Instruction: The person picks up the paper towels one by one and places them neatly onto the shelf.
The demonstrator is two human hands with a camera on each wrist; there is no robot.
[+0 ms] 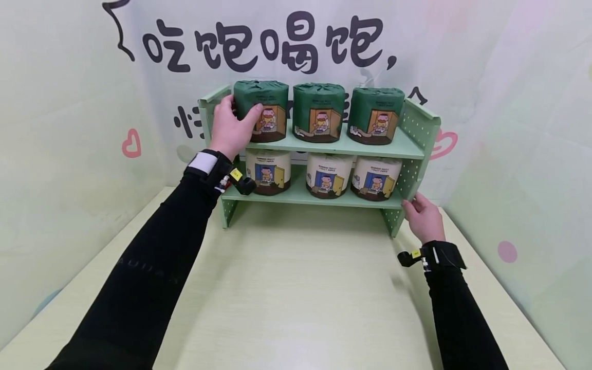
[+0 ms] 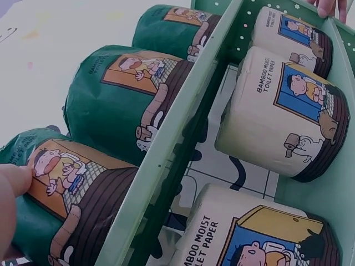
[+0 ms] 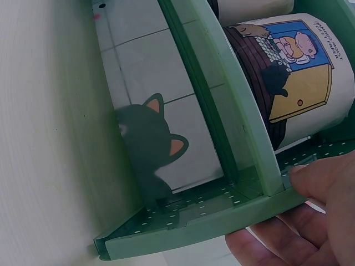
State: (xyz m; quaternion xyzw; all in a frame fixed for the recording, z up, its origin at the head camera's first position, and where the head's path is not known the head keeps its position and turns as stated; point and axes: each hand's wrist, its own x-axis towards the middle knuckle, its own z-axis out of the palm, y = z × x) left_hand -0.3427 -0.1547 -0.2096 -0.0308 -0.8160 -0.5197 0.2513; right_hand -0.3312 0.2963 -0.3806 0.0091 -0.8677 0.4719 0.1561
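A pale green two-tier shelf (image 1: pixel 421 134) stands on the table. My left hand (image 1: pixel 233 126) holds the leftmost green-wrapped toilet paper roll (image 1: pixel 265 119) on the upper tier, thumb on its printed front and fingers round its left side. Two more green rolls, a middle one (image 1: pixel 319 115) and a right one (image 1: pixel 376 118), stand upright beside it. Below sit three cream toilet paper rolls (image 1: pixel 327 174) on the lower tier. With thumb and fingers, my right hand (image 1: pixel 424 218) pinches the shelf's right side panel (image 3: pixel 222 230) near the lower tier, its fingertips partly hidden behind it.
The pale wooden table (image 1: pixel 296 288) extends in front of the shelf. Behind hangs a printed backdrop (image 1: pixel 277 41) with large black characters, and printed walls close in on both sides. Both side panels of the shelf rise above the upper tier.
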